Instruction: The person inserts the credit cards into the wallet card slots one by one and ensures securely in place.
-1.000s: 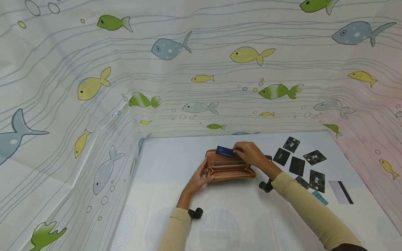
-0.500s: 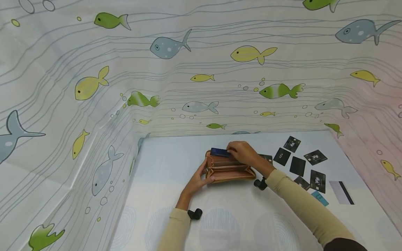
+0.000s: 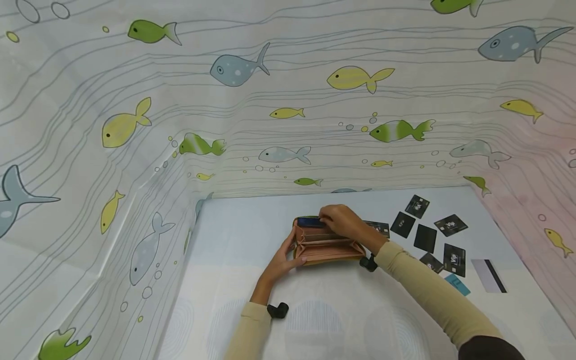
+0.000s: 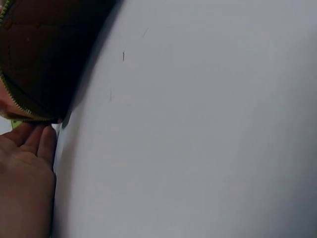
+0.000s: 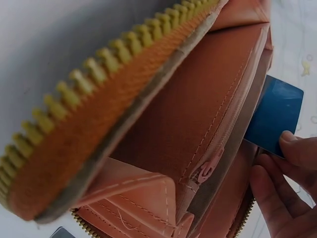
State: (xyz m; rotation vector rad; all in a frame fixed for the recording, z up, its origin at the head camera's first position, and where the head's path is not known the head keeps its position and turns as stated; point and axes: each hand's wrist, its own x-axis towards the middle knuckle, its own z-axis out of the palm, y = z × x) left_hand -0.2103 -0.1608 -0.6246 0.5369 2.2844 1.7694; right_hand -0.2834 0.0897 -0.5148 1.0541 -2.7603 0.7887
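A zip-around wallet (image 3: 333, 254) with a pinkish-tan lining stands spread open on the table, its compartments facing me. My left hand (image 3: 279, 262) grips its left end, thumb at the front; in the left wrist view that hand's fingers (image 4: 47, 141) meet the wallet's dark quilted outside (image 4: 44, 54). Between thumb and fingers, my right hand (image 3: 344, 222) pinches a dark blue card (image 3: 308, 222) at the rear compartment. The right wrist view shows the card (image 5: 276, 113) partly down behind the zipped middle pocket (image 5: 210, 166), its upper part sticking out.
Several black cards, one of them the black card (image 3: 425, 238), lie scattered right of the wallet. A light blue card (image 3: 457, 284) and a pale card with a black stripe (image 3: 488, 276) lie nearer. A fish-patterned sheet (image 3: 288, 130) rises behind the white table (image 3: 243, 215).
My right hand has moved left and the blue card has gone lower into the wallet's rear compartment, levelling out. My left hand keeps its grip on the wallet.
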